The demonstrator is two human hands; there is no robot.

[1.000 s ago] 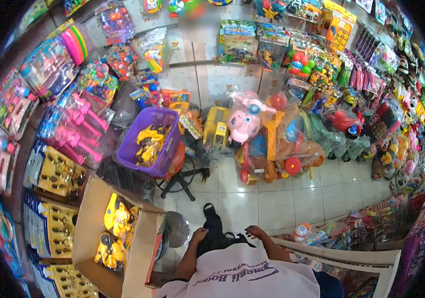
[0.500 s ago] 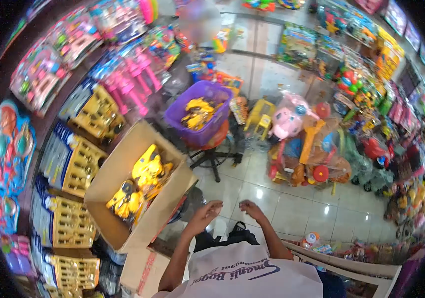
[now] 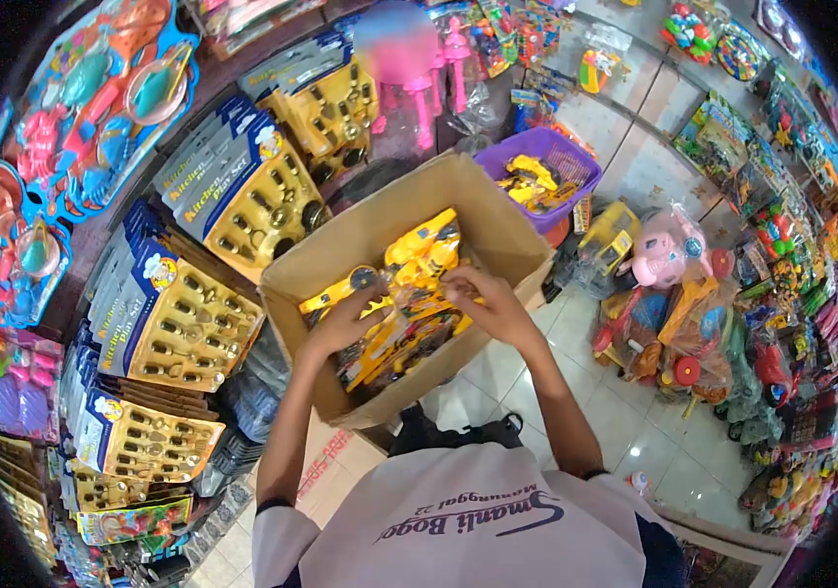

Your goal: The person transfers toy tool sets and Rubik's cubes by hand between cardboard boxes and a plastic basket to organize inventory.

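The cardboard box (image 3: 360,235) now fills the middle of the view, where a second ago it stood off at eight o'clock; both arms have come up from the lap and gone into it. Inside lie yellow toys (image 3: 419,265) in clear bags. The left hand (image 3: 345,318) curls shut on one at the box's nine o'clock; the right hand (image 3: 485,299) pinches a bag top at three o'clock.

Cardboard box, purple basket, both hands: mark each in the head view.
cardboard box (image 3: 497,220), head view, bare right wall.
purple basket (image 3: 585,186), head view, right rim.
left hand (image 3: 348,318), head view, back of the hand, on the yellow packaged toys (image 3: 424,250).
right hand (image 3: 487,299), head view, back of the hand.
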